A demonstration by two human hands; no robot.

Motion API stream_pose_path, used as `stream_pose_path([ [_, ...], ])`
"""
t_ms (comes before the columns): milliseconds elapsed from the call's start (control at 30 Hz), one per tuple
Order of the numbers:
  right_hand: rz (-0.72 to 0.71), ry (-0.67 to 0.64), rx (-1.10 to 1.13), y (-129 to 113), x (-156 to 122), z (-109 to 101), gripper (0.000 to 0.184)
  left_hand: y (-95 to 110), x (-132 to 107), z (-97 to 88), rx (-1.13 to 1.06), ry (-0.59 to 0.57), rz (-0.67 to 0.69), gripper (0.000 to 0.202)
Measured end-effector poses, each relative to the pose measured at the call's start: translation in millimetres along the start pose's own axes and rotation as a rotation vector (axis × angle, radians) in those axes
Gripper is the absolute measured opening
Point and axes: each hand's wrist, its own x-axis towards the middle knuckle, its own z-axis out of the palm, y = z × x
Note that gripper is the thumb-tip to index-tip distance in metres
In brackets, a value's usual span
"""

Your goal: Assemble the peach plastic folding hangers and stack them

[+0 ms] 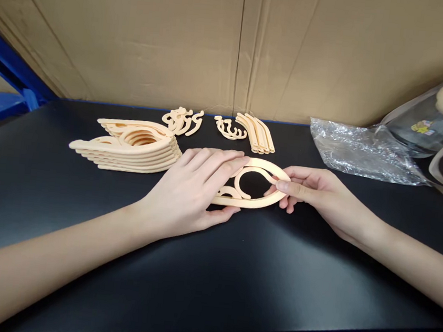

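Note:
Between both hands is a peach plastic folding hanger (259,204), folded into an oval with a curled hook inside. My left hand (203,185) lies over its left part, fingers along the far edge and thumb along the near edge, hiding that end. The rounded right end is pinched between the thumb and fingers of my right hand (302,187). A stack of similar folded hangers (139,152) rests left of my left hand. Beyond the hands are a small heap of loose hooks (182,120), several thin curved hooks (231,130) and a bundle of curved arms (256,133).
A crumpled clear plastic bag (357,151) lies at the right back, beside a transparent bag with light trim (420,121). Cardboard (159,38) stands behind the black tabletop (200,290). A blue frame (11,59) rises at the left, and a blue edge runs along the front.

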Motion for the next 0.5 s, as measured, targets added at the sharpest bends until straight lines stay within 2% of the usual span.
stream_pose_path([
  [500,0.006,-0.019,0.001,1.3,0.8,-2.1,0.028,2.6,-2.6,3.6,0.038,0.049,-0.005,0.054],
])
